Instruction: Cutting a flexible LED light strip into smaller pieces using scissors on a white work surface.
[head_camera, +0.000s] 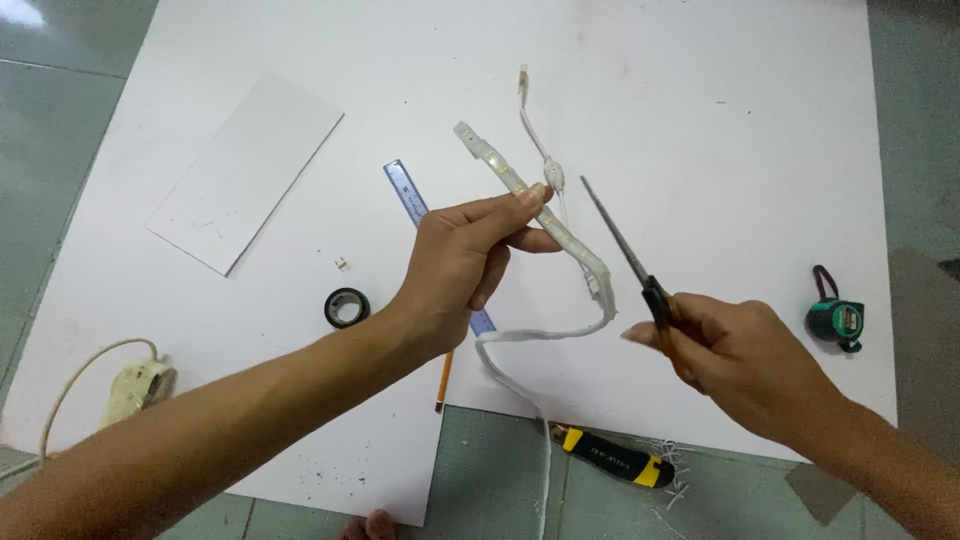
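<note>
top right: wide bare stretch of the large white sheet (760, 130) lying open, a hand passing freely there
top left: flat white rectangular board (245, 170) taking up room
centre: blue plastic ruler (410, 200), black tape roll (346, 307) and yellow pencil (443, 382) crowding under the left hand (455, 270)
middle gap: translucent LED strip (540, 215) and its white cable looping between the hands
right: right hand (740, 355) pointing closed scissors (625, 250) upward, green tape measure (837, 318) sitting well apart
near edge: yellow-black utility knife (612, 455) lying across
far left: cream socket block (138, 385) sitting by the sheet's edge

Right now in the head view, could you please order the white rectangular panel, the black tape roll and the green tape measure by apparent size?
1. White rectangular panel, clearly largest.
2. Green tape measure and black tape roll look about alike, so I would not rank them.
</note>
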